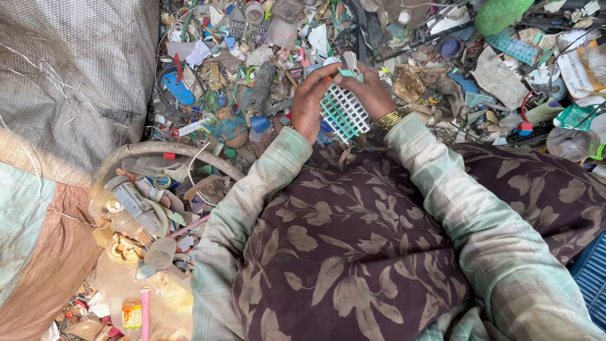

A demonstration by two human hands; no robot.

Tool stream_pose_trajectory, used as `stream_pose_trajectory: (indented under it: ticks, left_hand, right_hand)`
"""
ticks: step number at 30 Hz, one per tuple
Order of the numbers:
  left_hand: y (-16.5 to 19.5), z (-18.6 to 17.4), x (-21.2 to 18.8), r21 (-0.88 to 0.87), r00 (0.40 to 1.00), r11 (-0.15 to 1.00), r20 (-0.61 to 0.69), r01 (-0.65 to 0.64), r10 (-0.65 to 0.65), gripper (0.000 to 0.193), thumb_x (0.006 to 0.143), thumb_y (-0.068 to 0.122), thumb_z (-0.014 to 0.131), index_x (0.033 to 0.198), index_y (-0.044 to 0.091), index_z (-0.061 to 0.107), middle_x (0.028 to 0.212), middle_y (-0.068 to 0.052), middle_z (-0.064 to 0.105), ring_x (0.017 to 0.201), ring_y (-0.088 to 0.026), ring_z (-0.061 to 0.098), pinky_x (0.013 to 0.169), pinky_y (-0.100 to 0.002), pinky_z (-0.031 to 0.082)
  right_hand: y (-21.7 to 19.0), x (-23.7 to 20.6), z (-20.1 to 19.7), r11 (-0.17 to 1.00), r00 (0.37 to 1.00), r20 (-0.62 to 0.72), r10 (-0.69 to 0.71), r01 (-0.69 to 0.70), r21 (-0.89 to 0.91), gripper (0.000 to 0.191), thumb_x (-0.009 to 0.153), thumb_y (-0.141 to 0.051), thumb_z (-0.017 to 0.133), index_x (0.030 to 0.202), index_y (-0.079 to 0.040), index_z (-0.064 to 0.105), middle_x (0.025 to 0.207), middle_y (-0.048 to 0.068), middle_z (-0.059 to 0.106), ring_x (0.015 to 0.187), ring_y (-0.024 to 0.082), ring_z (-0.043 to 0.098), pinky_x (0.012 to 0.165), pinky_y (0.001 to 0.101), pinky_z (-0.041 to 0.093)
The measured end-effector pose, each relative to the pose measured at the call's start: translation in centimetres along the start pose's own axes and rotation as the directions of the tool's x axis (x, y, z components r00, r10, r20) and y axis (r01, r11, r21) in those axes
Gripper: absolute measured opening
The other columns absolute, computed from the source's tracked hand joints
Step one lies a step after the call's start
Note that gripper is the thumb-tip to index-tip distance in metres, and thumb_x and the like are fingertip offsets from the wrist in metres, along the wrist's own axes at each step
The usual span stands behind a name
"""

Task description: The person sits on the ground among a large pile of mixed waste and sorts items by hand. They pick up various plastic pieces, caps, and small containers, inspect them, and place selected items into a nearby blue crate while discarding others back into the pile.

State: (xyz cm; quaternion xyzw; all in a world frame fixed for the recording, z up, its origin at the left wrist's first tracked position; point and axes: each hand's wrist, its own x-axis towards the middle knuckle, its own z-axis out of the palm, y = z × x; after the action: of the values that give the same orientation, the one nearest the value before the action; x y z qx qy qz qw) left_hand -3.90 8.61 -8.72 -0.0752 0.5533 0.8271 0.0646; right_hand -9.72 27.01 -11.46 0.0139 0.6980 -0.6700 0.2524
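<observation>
Seen from the head camera, looking down over a lap draped in dark purple leaf-patterned cloth (pixel 353 252), a person holds a white plastic grid panel (pixel 346 112) with a teal edge between both hands, just beyond the far edge of that cloth. The panel's long axis runs on a diagonal, from its upper end by the fingertips down toward the lap. The left hand (pixel 309 101) wraps the panel's left edge, fingers curled around it and closed on it. The right hand (pixel 372 93), with gold bangles (pixel 388 120) at the wrist, closes over the panel's upper right side, thumb and fingers pinching near the top corner. Both hands touch the panel and neither is clearer nearer; it sits between them. Beyond the panel, farther from the lap, spreads a heap of mixed plastic scrap (pixel 442 57). To the left of the lap sits a basket (pixel 158 150) filled with bottles and scraps, and farther left of it a grey woven sack (pixel 69 82). A blue crate corner (pixel 592 275) shows at the lap's right.
</observation>
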Motion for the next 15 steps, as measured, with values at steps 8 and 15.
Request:
stream_pose_trajectory:
  ticks: [8,15]
  left_hand:
    - [3.4,1.3,-0.6,-0.210,0.992,0.971,-0.024,0.117,-0.124,0.055,0.107,0.038,0.051,0.150,0.005,0.051,0.150,-0.016,0.056,0.137,-0.027,0.054,0.117,-0.044,0.043]
    - [5.0,2.9,-1.8,-0.091,0.993,0.991,0.074,0.098,-0.091,0.069,0.109,0.056,0.041,0.158,0.008,0.045,0.163,-0.016,0.046,0.151,-0.029,0.040,0.125,-0.048,0.026]
  right_hand:
    - [-1.5,-3.8,2.6,0.894,0.986,0.159,0.056,-0.121,0.431,0.069,0.084,-0.020,0.085,0.140,0.004,0.053,0.118,0.009,0.068,0.105,0.017,0.069,0.092,0.0337,0.056]
    - [-2.9,-5.8,-0.6,0.901,0.999,-0.014,0.050,-0.039,0.432,0.053,0.081,-0.010,0.083,0.128,-0.005,0.059,0.104,0.004,0.073,0.093,0.014,0.072,0.086,0.0315,0.059]
